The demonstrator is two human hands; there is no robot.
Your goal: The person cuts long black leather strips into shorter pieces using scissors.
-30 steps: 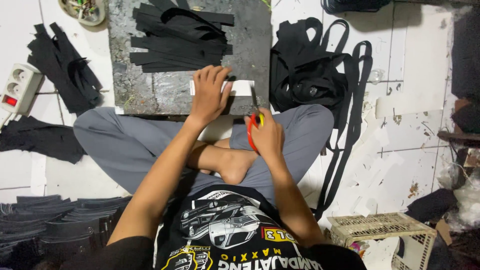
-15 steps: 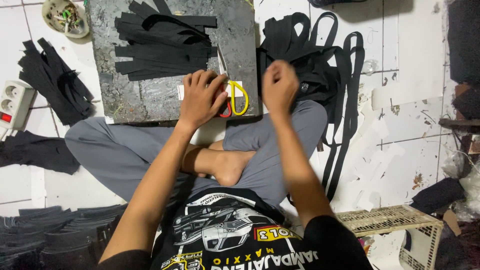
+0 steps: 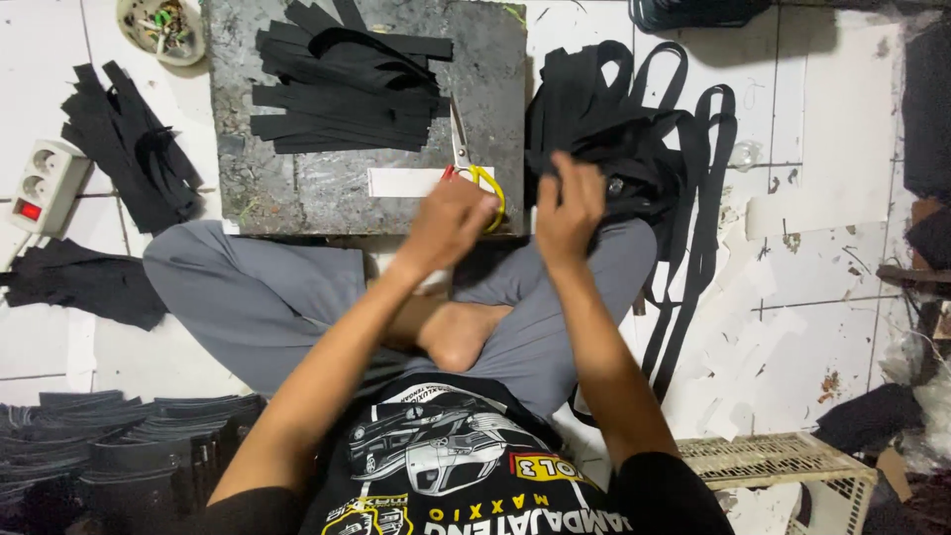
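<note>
My right hand (image 3: 570,203) is pinched on a black strap at the near edge of the tangled black strap heap (image 3: 619,119), above my right knee. My left hand (image 3: 451,223) hovers with curled fingers at the front edge of the grey board (image 3: 297,193), covering part of the scissors' handles. The scissors (image 3: 474,163), with one red and one yellow handle, lie on the board with blades pointing away from me. A white strip (image 3: 401,181) lies flat on the board just left of them. Several cut black strips (image 3: 347,89) are piled at the board's far side.
More black strips (image 3: 129,139) lie on the white tiles at left, beside a white power strip (image 3: 40,183). Black cloth (image 3: 79,282) sits by my left knee, dark stacked pieces (image 3: 109,446) at bottom left. A pale plastic crate (image 3: 783,461) stands at bottom right.
My right hand laid the scissors on the board and went to the strap heap. My left hand slid off the white strip toward the scissors' handles.
</note>
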